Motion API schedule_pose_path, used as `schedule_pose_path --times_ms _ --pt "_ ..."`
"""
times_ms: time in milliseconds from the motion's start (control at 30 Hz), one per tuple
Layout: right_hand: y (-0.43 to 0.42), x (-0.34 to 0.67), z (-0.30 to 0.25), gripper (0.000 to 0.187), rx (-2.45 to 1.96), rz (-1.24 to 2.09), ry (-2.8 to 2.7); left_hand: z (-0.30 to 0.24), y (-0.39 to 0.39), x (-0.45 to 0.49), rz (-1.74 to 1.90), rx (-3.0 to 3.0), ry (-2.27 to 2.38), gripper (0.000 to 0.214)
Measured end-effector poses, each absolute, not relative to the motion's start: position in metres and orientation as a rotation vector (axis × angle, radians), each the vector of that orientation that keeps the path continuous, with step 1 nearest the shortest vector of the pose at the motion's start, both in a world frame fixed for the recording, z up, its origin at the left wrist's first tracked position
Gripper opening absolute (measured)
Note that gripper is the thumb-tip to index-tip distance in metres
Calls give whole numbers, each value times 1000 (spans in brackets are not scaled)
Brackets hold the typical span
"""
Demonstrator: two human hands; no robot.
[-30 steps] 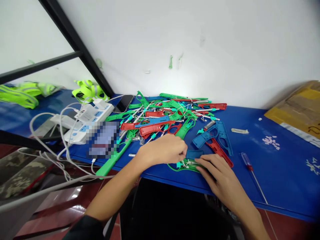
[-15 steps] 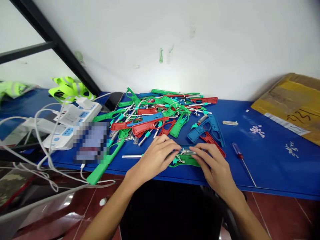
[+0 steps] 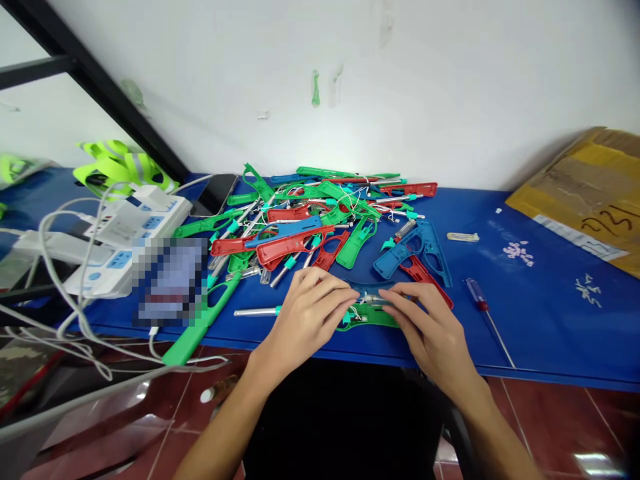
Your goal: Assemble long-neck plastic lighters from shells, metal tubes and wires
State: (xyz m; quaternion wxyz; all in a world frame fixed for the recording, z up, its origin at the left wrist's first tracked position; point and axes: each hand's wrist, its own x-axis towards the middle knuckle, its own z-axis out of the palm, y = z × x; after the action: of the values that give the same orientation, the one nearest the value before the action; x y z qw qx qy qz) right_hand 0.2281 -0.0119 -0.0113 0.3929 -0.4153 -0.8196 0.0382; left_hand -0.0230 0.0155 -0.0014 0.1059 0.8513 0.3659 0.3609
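Note:
My left hand (image 3: 310,313) and my right hand (image 3: 433,327) meet at the front of the table, fingertips pinched on either end of a small clear lighter fuel tank (image 3: 373,298). Right beneath it lies a green lighter casing half (image 3: 373,318) with a white wire and a teal clip. A silver lighter tube (image 3: 256,311) sticks out to the left from behind my left hand. Just behind the tank a blue casing part (image 3: 375,289) is partly covered by my fingers. What exactly my left fingertips press on is hidden.
Behind my hands spreads a pile of green, red and blue lighter casings (image 3: 295,230). A screwdriver (image 3: 486,313) and small pale parts (image 3: 518,252) lie right, near a cardboard box (image 3: 580,193). A power strip (image 3: 120,263), cables and a blurred-out phone (image 3: 173,283) occupy the left.
The view has shifted slightly. Both hands stay at the clear tank, with only small finger movement.

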Motion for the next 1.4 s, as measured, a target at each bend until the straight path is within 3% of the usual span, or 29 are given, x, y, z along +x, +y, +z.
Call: schedule_pose_path --times_ms 1100,1267,1400 --pt "-10 227 -12 47 -1058 104 -2087 -3 17 -24 1098 2565 1039 12" --pt "-11 227 -12 49 -1037 129 -2097 -8 18 -24 1178 2472 1030 32" --pt "-10 227 -12 49 -1003 141 -2096 -9 18 -25 1178 2452 1026 31"
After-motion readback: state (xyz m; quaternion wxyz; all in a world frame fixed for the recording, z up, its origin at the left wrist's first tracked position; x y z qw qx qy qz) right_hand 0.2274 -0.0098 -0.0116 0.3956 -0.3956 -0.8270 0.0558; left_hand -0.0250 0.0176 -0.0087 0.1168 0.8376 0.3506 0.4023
